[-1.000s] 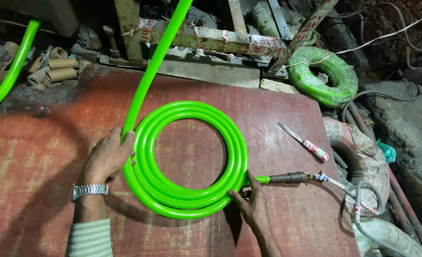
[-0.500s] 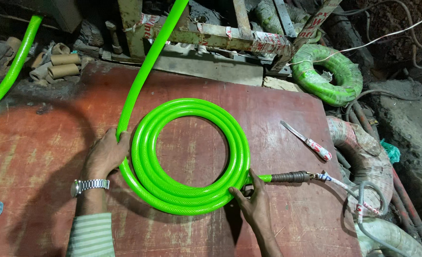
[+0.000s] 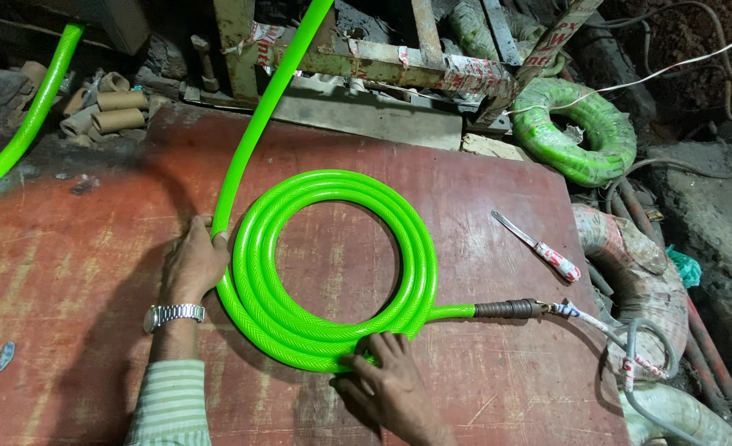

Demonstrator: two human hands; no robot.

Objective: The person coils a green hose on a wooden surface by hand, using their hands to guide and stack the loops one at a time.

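Coiling is partway: several hose (image 3: 333, 272) loops lie flat; left hand (image 3: 194, 264) grips incoming length at nine o'clock, right hand (image 3: 386, 380) presses open-fingered at six.

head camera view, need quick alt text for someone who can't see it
Two bare hands press on a flat coil of bright green braided plastic hose lying on a worn reddish wooden board: the left hand at the coil's left edge, the right hand on its near edge. A dark metal fitting caps the hose end, and a small knife lies to the right.
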